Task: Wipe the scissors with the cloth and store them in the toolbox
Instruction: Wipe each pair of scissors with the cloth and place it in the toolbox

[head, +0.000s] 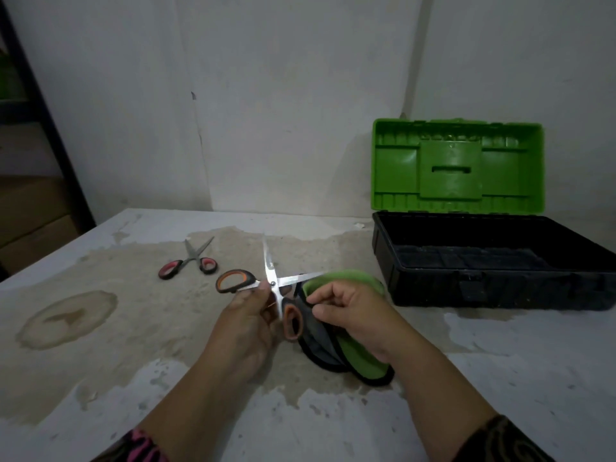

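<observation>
My left hand [248, 315] grips orange-and-black scissors [233, 281] near their pivot; the blades are spread wide, one pointing up and away, the other to the right. My right hand [350, 313] holds a green cloth with black trim [353, 353], and the right-pointing blade reaches into its fold. A second pair of scissors with red-and-black handles [188, 263] lies on the table to the left, blades slightly apart. The toolbox [493, 288] stands at the right, its black base bare inside and its green lid [456, 166] upright.
The worn table [100, 328] has stained and peeled patches, with a round stain at the left. A white wall rises right behind the table. A dark shelf frame and cardboard boxes [30, 221] stand at the far left.
</observation>
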Motion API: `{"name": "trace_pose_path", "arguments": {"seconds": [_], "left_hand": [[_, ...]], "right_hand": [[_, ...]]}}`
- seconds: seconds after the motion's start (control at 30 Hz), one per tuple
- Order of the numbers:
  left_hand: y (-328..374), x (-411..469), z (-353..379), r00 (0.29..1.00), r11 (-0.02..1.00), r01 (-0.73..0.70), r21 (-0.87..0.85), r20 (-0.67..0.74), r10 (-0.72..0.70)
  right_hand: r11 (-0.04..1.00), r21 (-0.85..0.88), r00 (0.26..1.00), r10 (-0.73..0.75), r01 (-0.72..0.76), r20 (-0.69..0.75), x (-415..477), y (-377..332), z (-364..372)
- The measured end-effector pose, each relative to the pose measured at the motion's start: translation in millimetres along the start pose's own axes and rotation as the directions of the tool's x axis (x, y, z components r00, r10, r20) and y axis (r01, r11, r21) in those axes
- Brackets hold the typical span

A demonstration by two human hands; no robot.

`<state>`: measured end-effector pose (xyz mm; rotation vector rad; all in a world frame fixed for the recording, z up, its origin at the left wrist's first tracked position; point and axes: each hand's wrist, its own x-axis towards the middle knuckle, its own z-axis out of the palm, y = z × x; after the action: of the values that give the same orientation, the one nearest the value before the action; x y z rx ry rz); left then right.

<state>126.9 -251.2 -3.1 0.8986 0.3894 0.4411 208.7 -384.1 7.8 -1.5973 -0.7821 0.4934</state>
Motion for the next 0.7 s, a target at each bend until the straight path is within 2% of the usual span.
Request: {"name": "trace_pose_path", "arguments": {"seconds": [0.07,0.13,0.2,0.27,0.37,0.43,0.5,0.53,0.57,0.67,0.7], "left_hand": [[3.7,3.4,-4.2,0.996,1.0,-0.011,-0.002,-0.084,0.011],[6.7,3.5,-9.5,0.994,0.998,-0.016,0.063,-0.109,0.023],[7.6,-1.4,-9.8,0.994,0.974,-0.042,0.221,-0.086,0.062],[6.2,-8.3,-3.4,0.993,0.909,-0.088,0.407,-0.036,0.112],[1.1,-18.1,6.9,0.995,0.866,-0.092,0.491,0.026,0.091],[-2.5,-18.0,6.8,0.997,0.869,-0.077,0.488,0.019,0.077],[-4.1,-16.0,3.2,0.996,0.846,-0.08,0.526,0.008,0.089],[-4.1,-15.6,2.8,0.996,0.84,-0.081,0.537,0.013,0.087],[-3.9,-15.2,2.6,0.996,0.838,-0.083,0.539,0.023,0.083],[-4.2,-14.9,3.3,0.996,0.845,-0.085,0.528,0.047,0.07],[-4.9,-14.9,3.7,0.996,0.845,-0.084,0.528,0.049,0.069]], "right_hand": [[0.996,-0.08,0.997,0.034,-0.039,-0.07,2.6,2.6,-9.9],[0.991,-0.078,0.965,0.083,-0.105,-0.249,6.4,5.4,-23.0],[0.995,-0.002,0.897,0.088,-0.098,-0.433,7.7,2.7,-35.0],[1.0,0.009,0.855,0.001,0.004,-0.519,6.0,-4.0,-39.2],[0.963,-0.217,0.865,-0.241,0.157,-0.44,-2.0,-15.5,-20.0],[0.846,-0.466,0.872,-0.411,0.257,-0.266,-2.8,-13.0,1.0],[0.73,-0.601,0.885,-0.459,0.326,-0.077,1.1,-6.5,16.5],[0.718,-0.613,0.895,-0.444,0.328,-0.04,3.7,-5.6,20.0],[0.724,-0.613,0.899,-0.436,0.316,-0.052,6.8,-5.5,20.5],[0.774,-0.594,0.889,-0.409,0.219,-0.206,9.9,-8.0,16.7],[0.773,-0.6,0.896,-0.396,0.205,-0.204,8.8,-8.0,17.3]]}}
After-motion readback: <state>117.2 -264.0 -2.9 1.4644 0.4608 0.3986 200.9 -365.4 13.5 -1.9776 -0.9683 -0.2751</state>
